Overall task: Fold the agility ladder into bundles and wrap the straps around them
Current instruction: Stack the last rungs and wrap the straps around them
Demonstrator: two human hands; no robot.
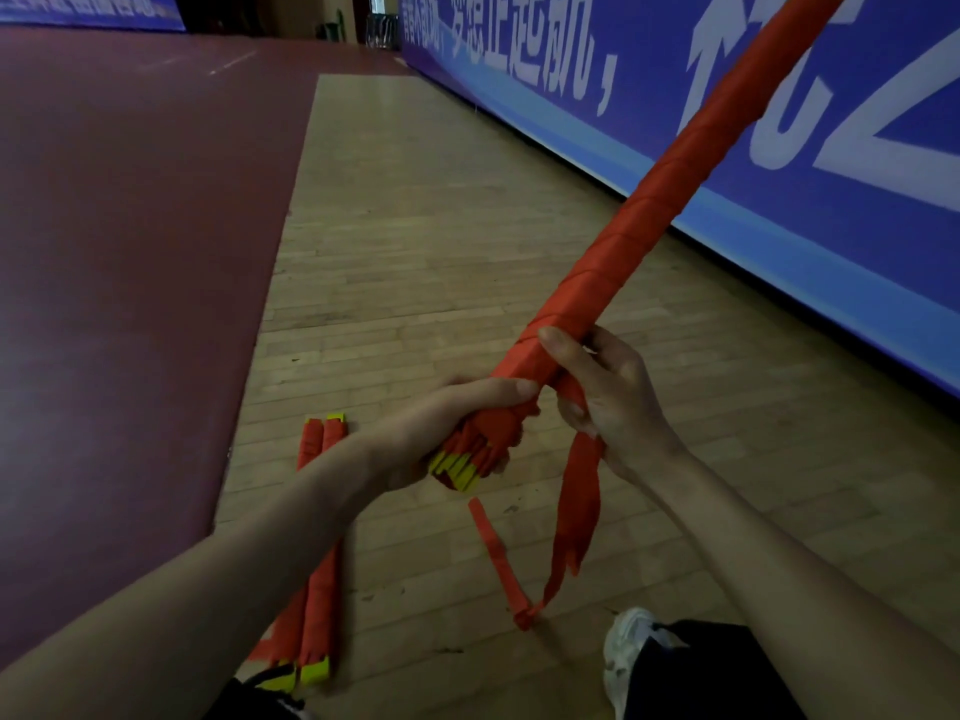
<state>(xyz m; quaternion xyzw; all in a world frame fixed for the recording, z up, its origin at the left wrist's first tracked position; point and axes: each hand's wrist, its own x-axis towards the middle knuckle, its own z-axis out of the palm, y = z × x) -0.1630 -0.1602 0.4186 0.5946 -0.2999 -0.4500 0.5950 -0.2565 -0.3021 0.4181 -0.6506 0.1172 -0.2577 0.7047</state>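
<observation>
Two finished bundles (317,605) lie on the wooden floor (415,226) at left. The left hand (441,428) is clenched around the near end of the held bundle (649,200), which slants up to the right. The right hand (602,392) pinches the strap (579,511) against it, the tail trailing to the floor. The spiral wrap looks nearly complete; next, probably, wind the slack tight and secure it.
</observation>
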